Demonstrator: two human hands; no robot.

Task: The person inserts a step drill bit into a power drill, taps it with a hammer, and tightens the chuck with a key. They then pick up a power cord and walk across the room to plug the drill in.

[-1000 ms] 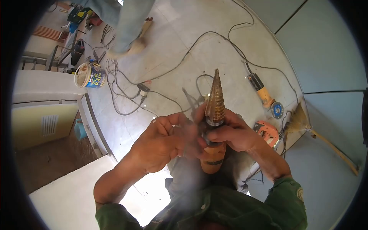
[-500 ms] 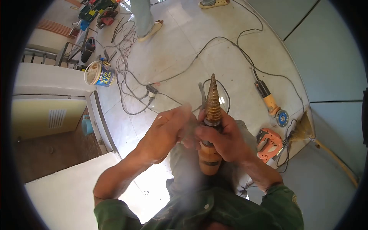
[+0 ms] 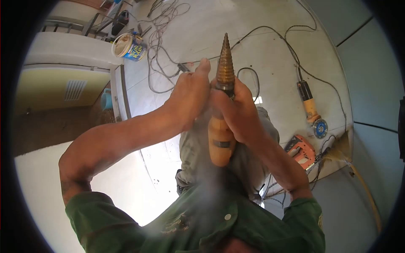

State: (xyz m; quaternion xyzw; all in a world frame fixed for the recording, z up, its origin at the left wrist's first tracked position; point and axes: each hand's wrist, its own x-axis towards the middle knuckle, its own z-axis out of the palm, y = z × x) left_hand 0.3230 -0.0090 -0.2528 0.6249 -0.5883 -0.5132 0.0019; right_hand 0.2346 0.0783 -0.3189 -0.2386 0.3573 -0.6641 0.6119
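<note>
A power drill (image 3: pixel 221 134) with a yellow-orange body stands between my knees, pointing away from me. From its dark chuck (image 3: pixel 225 87) rises a cone-shaped, ridged step drill bit (image 3: pixel 225 63) of brassy colour. My right hand (image 3: pixel 241 110) wraps around the drill just below the bit, its thumb across the front. Against the drill's left side, my left hand (image 3: pixel 188 96) is closed with the thumb pointing up; its other fingers are mostly hidden behind the hand and the tool.
An angle grinder (image 3: pixel 310 107) with a blue disc lies on the tiles at right, near an orange jigsaw-like tool (image 3: pixel 300 151) and a broom (image 3: pixel 339 152). Cables (image 3: pixel 154 63) wind over the floor. A paint bucket (image 3: pixel 134 48) stands at upper left, with a blue-green container (image 3: pixel 106 99) below.
The drill and both hands have moved up in the view. My left hand, blurred before, now lies against the drill's side with its elbow swung out left. The other person's legs are out of view.
</note>
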